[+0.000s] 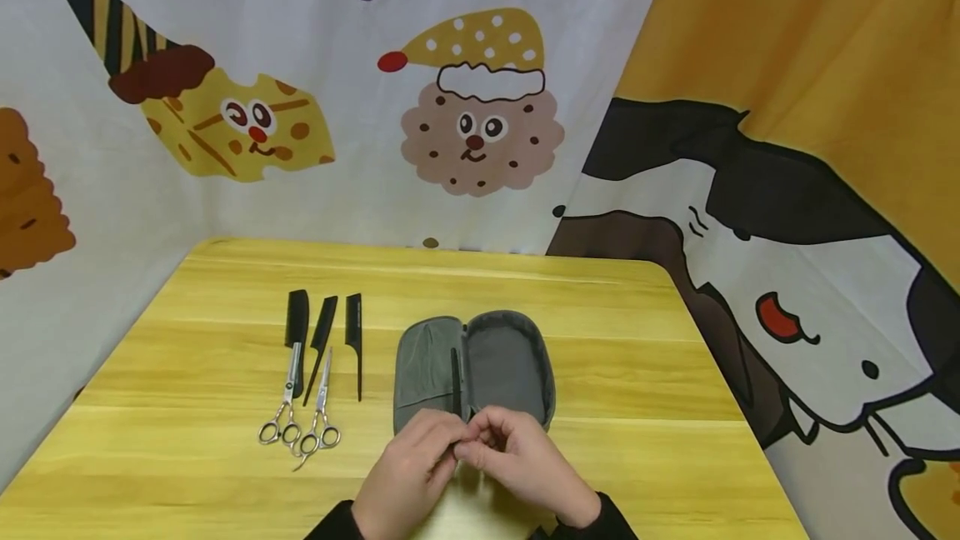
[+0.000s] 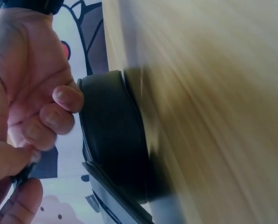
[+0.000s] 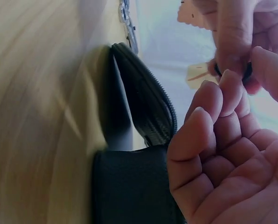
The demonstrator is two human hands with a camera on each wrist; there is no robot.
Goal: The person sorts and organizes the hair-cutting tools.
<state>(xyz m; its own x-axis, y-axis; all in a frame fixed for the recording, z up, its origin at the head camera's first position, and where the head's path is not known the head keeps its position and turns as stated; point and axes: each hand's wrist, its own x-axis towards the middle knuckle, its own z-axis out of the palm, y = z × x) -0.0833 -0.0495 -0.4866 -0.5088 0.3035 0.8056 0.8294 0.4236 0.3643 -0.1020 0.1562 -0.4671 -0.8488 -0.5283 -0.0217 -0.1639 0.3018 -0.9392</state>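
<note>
My left hand [image 1: 411,467] and right hand [image 1: 527,463] meet at the near edge of a grey zip case [image 1: 516,365], which lies unfolded on the table. Between their fingertips they pinch a small black item [image 2: 22,176], mostly covered by the fingers; its kind cannot be made out. In the right wrist view, a dark bit of the black item [image 3: 247,71] shows by the left fingers, with the right fingertips touching there. My right hand's other fingers are curled in. A narrow black strip [image 1: 455,377] runs along the middle of the case; its lower end is hidden.
Left of the case lie a wide black comb [image 1: 297,311], two black tail combs [image 1: 322,327] [image 1: 354,323] and two pairs of silver scissors [image 1: 288,394] [image 1: 322,407]. The wooden table [image 1: 637,357] ends at a printed cloth [image 1: 300,207].
</note>
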